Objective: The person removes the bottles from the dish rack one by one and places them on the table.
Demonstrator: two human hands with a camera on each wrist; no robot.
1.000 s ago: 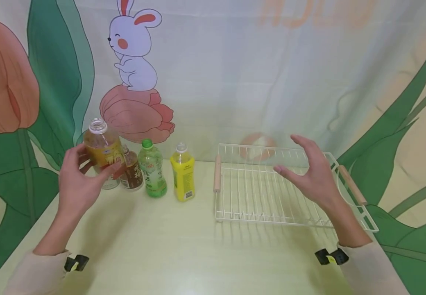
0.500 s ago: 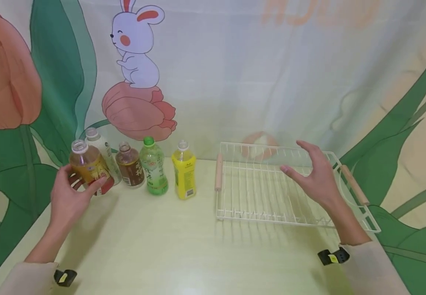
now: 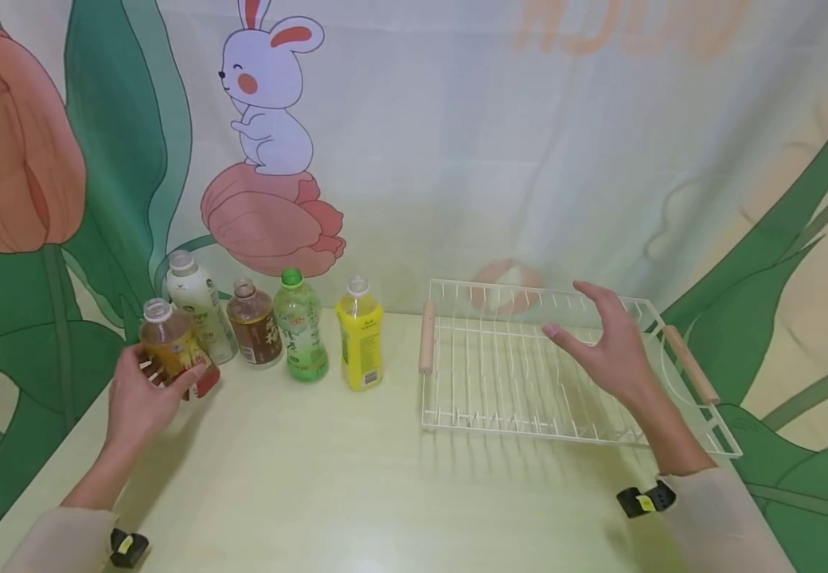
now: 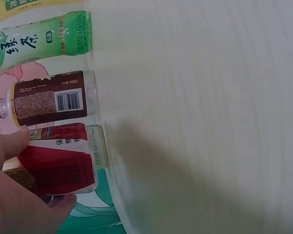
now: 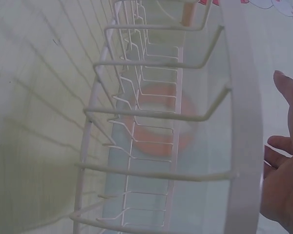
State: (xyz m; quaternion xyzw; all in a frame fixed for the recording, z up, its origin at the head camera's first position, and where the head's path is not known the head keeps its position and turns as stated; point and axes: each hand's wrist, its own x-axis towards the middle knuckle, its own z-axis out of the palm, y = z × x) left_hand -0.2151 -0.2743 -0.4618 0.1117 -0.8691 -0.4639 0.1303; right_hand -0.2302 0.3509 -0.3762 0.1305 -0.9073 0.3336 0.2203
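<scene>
My left hand (image 3: 140,402) grips a clear bottle (image 3: 173,350) with a yellow and red label, thumb on its near side. Whether its base touches the table cannot be told. Just behind it stands a white bottle (image 3: 202,302). To the right, in a row, are a brown-labelled bottle (image 3: 256,330), a green tea bottle (image 3: 301,334) and a yellow bottle (image 3: 361,346). Over the right part of a white wire rack (image 5: 246,122), my right hand (image 3: 615,350) hovers with thumb and fingers spread, holding nothing.
The rack has a wooden handle (image 3: 427,338) on its left end and another wooden handle (image 3: 690,364) on its right. Behind the pale table (image 3: 357,493) hangs a printed curtain (image 3: 400,159) with a rabbit and tulips.
The left hand has carried the yellow and red bottle left and down, from in front of the white bottle, uncovering it. The right hand has shifted only slightly.
</scene>
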